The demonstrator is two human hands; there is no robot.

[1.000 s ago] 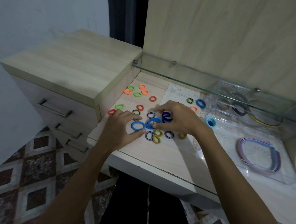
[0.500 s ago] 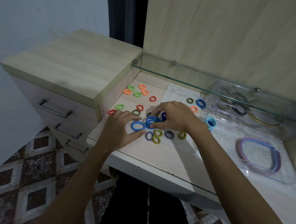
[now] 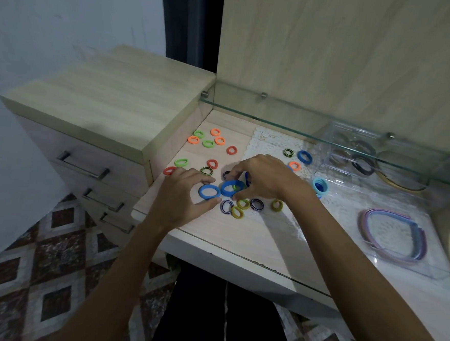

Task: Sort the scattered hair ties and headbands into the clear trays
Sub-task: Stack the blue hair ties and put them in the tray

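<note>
Several small hair ties in orange, green, blue, olive and striped black lie scattered on the wooden desk (image 3: 241, 232). My left hand (image 3: 182, 196) lies on the desk with thumb and fingers curved around a blue hair tie (image 3: 209, 192). My right hand (image 3: 263, 179) pinches a second blue hair tie (image 3: 229, 188) beside it, fingers curled down. A clear tray (image 3: 438, 270) at the right holds pastel headbands (image 3: 392, 235). Another clear tray (image 3: 323, 161) under the glass shelf holds dark hair ties and a band.
A glass shelf (image 3: 328, 124) spans the desk above the back tray. A drawer cabinet (image 3: 103, 108) stands higher at the left. A white lace mat (image 3: 271, 141) covers the desk's middle. A stack of light blue ties (image 3: 320, 186) sits near the tray.
My right hand has drawn back toward me and left, bringing the blue tie closer to the one by my left hand. The left hand has barely moved.
</note>
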